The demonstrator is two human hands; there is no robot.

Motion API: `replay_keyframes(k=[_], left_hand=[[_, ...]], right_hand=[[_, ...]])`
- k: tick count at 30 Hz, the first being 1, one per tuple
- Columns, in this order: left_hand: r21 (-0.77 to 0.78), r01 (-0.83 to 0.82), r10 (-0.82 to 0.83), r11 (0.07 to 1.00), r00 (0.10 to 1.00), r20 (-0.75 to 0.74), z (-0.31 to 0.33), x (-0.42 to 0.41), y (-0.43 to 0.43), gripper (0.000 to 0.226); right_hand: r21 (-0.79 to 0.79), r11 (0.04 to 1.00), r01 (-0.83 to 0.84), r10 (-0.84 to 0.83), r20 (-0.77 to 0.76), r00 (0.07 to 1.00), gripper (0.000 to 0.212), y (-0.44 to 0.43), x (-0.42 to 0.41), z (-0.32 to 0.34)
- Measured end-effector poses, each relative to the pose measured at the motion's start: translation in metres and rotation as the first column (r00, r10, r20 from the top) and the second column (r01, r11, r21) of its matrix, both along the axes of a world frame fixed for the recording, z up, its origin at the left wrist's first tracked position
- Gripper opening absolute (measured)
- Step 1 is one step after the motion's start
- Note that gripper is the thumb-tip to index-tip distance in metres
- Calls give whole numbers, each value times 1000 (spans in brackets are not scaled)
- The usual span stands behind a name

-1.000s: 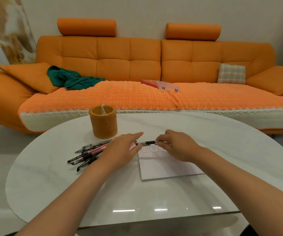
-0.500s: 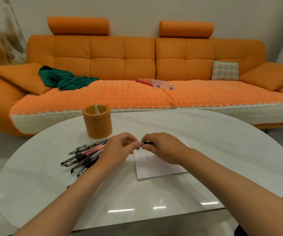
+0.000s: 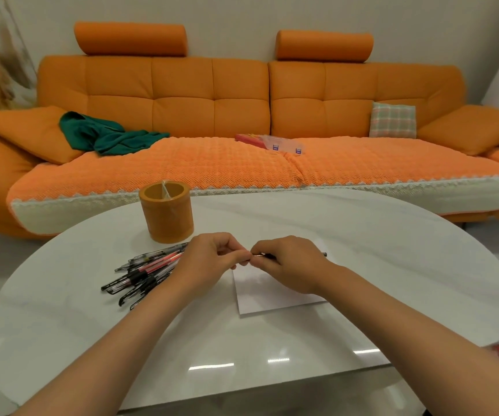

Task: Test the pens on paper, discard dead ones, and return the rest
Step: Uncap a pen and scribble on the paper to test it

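1. Black and clear, the pen (image 3: pixel 264 255) sits just over the far edge of the paper (image 3: pixel 272 295), held in both hands. I judge I'm pulling its cap off to test it there.
2. My right hand (image 3: pixel 290 262) curls round the barrel, knuckles up. My left hand (image 3: pixel 209 259) pinches the pen's left end with its fingers bent.
3. The other pens (image 3: pixel 146 271) lie on the bench (image 3: pixel 362 250), left of the paper. The orange cup (image 3: pixel 166 216) stands beyond and left of it, probably for the working ones.

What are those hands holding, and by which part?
One pen. The right hand grips its barrel, with the far end poking out beyond it; the left hand pinches the other end, possibly the cap.
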State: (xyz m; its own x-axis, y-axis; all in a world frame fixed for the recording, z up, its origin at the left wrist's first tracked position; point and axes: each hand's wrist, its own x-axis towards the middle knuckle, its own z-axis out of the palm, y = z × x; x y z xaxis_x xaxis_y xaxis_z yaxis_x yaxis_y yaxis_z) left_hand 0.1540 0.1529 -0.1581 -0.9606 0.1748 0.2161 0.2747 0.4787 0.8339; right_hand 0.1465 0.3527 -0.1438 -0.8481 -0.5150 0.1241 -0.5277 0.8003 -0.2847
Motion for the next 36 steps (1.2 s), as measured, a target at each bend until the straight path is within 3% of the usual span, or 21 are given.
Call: replay_keyframes(k=[3, 9, 11, 14, 18, 23, 27, 32, 36], left_hand=[[-142, -38, 29, 989, 997, -69, -6, -14, -8, 7], [-497, -55, -26, 866, 988, -155, -22, -32, -18, 19], [-574, -45, -77, 818, 979, -186, -25, -35, -17, 18], [-652, -62, -83, 756, 979, -189, -24, -40, -15, 19], [-666, -60, -71, 743, 983, -168, -23, -44, -21, 17], [-551, -49, -1, 833, 996, -90, -28, -45, -23, 34], [-607, -40, 6, 794, 998, -57, -29, -47, -22, 53], [-646, 4, 10, 763, 1000, 18, -27, -53, -22, 56], [-613, 7, 13, 790, 1000, 28, -28, -55, -24, 48]], right_hand=[[-21, 999, 36, -34, 77, 996, 40, 5, -12, -4], [-324, 943, 75, 0, 225, 974, 23, 6, -34, -5], [-469, 868, 162, 13, 347, 938, 29, 3, -38, -7], [-666, 678, 312, 133, 529, 838, 37, -3, -44, -8], [-731, 562, 387, 245, 594, 766, 49, -3, -49, -19], [-755, 539, 374, 252, 567, 784, 17, -10, -44, -34], [-756, 518, 400, 222, 570, 791, 17, -15, -44, -37], [-688, 611, 391, 197, 611, 767, 19, -17, -44, -33], [-611, 734, 297, 133, 558, 819, 11, -23, -42, -28]])
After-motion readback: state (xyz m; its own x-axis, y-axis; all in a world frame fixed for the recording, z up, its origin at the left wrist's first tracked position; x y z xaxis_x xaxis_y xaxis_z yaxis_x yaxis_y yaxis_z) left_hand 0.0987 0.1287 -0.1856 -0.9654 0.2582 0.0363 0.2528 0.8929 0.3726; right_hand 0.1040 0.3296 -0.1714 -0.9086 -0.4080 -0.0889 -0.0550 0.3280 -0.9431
